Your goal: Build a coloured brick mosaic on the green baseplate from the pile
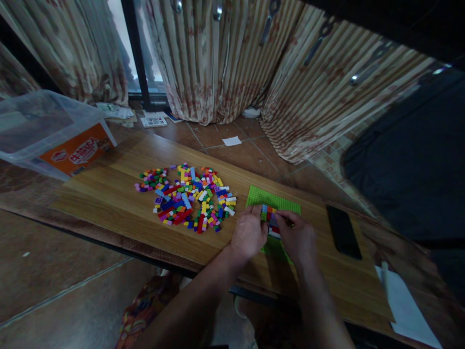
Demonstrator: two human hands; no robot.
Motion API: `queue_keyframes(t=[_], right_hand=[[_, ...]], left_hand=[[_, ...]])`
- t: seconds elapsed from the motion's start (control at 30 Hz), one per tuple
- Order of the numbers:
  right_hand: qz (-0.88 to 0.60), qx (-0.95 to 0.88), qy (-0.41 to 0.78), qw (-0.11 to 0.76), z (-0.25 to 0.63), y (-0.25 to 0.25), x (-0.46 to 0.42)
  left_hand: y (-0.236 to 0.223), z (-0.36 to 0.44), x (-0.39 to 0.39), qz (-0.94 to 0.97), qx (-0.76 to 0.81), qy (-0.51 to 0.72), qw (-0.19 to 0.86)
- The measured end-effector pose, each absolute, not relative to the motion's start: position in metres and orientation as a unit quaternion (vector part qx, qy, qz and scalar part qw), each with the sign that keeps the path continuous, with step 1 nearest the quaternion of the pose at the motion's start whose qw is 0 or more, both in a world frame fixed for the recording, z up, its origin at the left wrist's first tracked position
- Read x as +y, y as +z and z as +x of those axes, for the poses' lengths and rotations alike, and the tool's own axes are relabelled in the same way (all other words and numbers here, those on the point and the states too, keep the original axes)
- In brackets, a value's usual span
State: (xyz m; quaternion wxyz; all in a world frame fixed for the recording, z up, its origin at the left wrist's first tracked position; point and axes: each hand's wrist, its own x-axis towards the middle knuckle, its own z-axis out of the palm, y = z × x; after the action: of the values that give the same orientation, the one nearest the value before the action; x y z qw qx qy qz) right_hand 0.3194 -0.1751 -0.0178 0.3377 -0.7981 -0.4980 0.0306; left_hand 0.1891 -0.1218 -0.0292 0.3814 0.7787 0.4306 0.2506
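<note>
A small multicoloured block of toy building bricks (269,213) sits on the green baseplate (267,196). Its top face shows blue, green, orange and red pieces, with white lower down. My left hand (250,233) wraps around the left side of this block, fingers closed against it. From the other side, my right hand (298,236) presses in with curled fingers, thumb and forefinger meeting at the block's right edge. Whether a separate brick is pinched there is too small to tell. Both hands hide parts of the baseplate.
Left of the baseplate, loose toy bricks (189,196) lie spread on the wooden board (119,213). A clear plastic bin (47,126) with an orange label stands at the far left. A black phone (343,231) lies at the right, with white paper (407,303) nearer the corner.
</note>
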Motion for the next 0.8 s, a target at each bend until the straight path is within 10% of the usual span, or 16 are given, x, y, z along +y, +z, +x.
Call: queue_keyframes(t=[0.8], right_hand=[[-0.734,-0.583,0.034,0.347,0.327,-0.032,-0.168]], left_hand=[[-0.016,0.175,-0.126,0.778,0.427,0.192,0.419]])
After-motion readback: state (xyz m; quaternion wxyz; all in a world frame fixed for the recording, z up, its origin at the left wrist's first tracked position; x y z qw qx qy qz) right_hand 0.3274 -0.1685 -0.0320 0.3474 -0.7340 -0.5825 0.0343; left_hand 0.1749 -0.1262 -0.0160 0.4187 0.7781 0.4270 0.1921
